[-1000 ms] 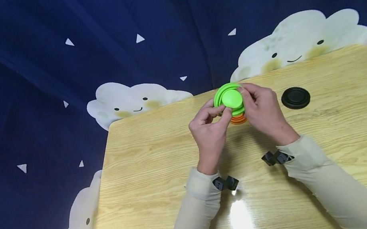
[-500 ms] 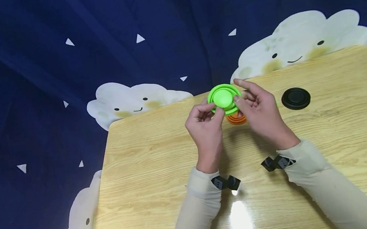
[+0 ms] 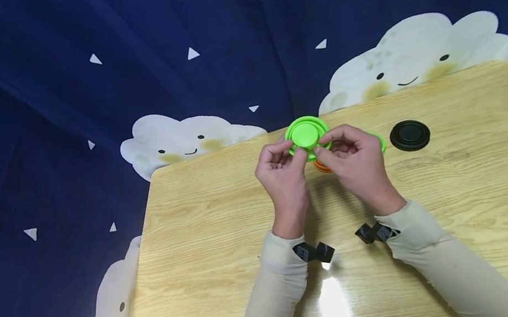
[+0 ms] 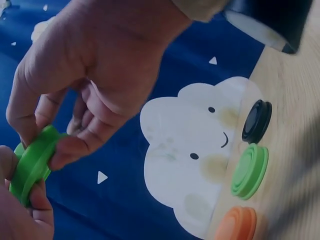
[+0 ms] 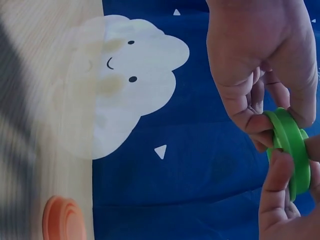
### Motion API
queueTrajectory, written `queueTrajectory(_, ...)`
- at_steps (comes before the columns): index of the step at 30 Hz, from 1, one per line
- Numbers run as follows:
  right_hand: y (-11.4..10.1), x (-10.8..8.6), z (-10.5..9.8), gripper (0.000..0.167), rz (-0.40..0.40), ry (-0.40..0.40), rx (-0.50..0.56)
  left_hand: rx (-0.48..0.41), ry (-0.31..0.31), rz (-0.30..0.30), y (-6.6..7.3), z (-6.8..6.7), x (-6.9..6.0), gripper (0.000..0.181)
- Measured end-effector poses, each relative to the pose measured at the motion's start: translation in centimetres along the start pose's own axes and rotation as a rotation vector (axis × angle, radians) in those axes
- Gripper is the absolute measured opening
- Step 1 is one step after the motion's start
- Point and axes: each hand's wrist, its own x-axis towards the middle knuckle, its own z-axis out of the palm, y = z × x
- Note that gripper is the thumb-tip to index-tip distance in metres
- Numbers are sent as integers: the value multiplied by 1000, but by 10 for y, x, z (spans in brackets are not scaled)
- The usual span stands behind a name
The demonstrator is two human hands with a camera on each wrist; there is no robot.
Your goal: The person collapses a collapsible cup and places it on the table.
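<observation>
A bright green round silicone piece [image 3: 305,133] with stepped rings and a raised round centre is held up over the table's far part. My left hand [image 3: 284,184] pinches its lower left side between thumb and fingers. From the right, the thumb and fingers of my right hand [image 3: 360,166] pinch it as well. The left wrist view shows the green piece [image 4: 35,162] edge-on, my right hand [image 4: 95,70] above and my left hand [image 4: 25,210] below. In the right wrist view my left hand [image 5: 262,60] is above, my right hand [image 5: 280,210] below.
On the wooden table [image 3: 200,257] lie an orange ringed disc [image 3: 322,166], partly hidden by the hands, a second green disc [image 4: 250,171] and a black disc [image 3: 410,135]. A dark blue curtain [image 3: 190,17] with white clouds stands behind the table.
The green piece and both hands have shifted slightly left. My right fingers loosened and lifted from its rim, then pinched lower, nearer the left hand. The second green disc now shows beside my right hand.
</observation>
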Motion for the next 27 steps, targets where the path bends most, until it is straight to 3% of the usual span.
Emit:
queueTrajectory(8,-5,0,5,9,-34,76,-44,46,-100,58,2,-4,-1,15)
queueTrajectory(17,-2,8,-1,6,161,61,206,-46,-134,-82,2,-9,4,13)
queueTrajectory(23,0,9,-1,7,121,65,238,-120,-183,-111,2,-8,3,20)
queueTrajectory(27,0,9,-1,7,102,66,232,-162,-160,-148,3,-5,2,26)
